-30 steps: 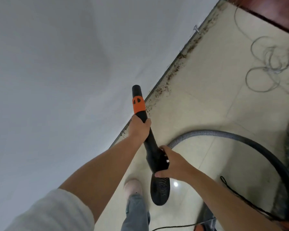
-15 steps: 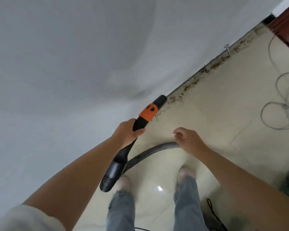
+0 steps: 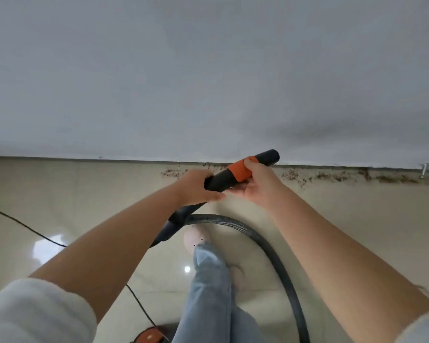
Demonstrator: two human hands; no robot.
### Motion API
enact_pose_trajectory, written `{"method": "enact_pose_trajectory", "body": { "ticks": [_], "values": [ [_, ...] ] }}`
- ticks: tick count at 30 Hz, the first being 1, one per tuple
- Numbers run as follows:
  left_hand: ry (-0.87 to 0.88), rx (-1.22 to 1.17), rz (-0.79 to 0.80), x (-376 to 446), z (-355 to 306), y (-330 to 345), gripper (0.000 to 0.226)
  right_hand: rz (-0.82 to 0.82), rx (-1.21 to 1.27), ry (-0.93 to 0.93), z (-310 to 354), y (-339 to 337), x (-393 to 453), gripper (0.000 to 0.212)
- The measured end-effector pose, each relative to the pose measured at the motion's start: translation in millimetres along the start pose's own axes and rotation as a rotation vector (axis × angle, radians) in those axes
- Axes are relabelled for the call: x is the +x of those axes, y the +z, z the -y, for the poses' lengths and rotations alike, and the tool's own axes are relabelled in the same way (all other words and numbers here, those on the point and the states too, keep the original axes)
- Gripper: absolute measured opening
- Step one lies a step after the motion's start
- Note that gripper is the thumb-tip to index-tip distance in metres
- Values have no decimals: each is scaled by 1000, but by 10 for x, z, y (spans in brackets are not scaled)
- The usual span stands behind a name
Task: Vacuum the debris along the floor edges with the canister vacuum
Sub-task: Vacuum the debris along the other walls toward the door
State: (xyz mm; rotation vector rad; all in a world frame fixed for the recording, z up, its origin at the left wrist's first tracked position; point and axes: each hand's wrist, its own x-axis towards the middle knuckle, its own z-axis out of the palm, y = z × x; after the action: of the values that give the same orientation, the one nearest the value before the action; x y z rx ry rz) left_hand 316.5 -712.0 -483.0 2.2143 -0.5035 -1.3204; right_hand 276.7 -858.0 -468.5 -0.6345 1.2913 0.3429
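A black vacuum nozzle (image 3: 268, 156) with an orange band (image 3: 238, 170) points up and right toward the wall base. My left hand (image 3: 196, 185) grips the nozzle's black shaft just below the band. My right hand (image 3: 258, 183) holds the orange band, thumb on top and fingers underneath. The grey ribbed hose (image 3: 265, 241) curves from the nozzle's back end down to the lower right. Brown debris (image 3: 332, 178) lies strewn along the floor edge under the wall, mostly to the right of the nozzle. An orange part of the canister (image 3: 149, 336) shows at the bottom edge.
A white wall (image 3: 208, 70) fills the upper half. A black power cord (image 3: 27, 227) crosses the glossy beige tiled floor (image 3: 60, 194) at left. A small metal door stop (image 3: 424, 169) sticks out of the wall base at far right. My legs and shoe (image 3: 196, 237) are below the hands.
The view has swung to face the wall squarely. My right hand left the hose and took hold of the nozzle's orange band. The left hand keeps its grip on the shaft.
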Motion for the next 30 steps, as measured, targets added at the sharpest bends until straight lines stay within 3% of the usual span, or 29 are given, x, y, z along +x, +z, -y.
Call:
{"method": "enact_pose_trajectory", "body": {
  "ticks": [5,8,15,21,26,30],
  "values": [
    [-190,-15,156,-298,680,-162,25,-14,-45,72,-192,356,257,20],
    [-275,-30,173,-460,973,-150,31,-14,-167,109,-396,603,341,29],
    [-423,-370,7,-881,1404,365,36,20,-498,180,-759,974,485,24],
    [-603,-516,-203,-1057,1171,983,40,106,-757,241,-836,884,567,21],
    [-757,-623,-370,-970,563,1509,30,212,-1055,209,-845,604,601,38],
    [-816,-703,-365,-886,172,1886,40,269,-1296,258,-963,243,619,21]
  ]
}}
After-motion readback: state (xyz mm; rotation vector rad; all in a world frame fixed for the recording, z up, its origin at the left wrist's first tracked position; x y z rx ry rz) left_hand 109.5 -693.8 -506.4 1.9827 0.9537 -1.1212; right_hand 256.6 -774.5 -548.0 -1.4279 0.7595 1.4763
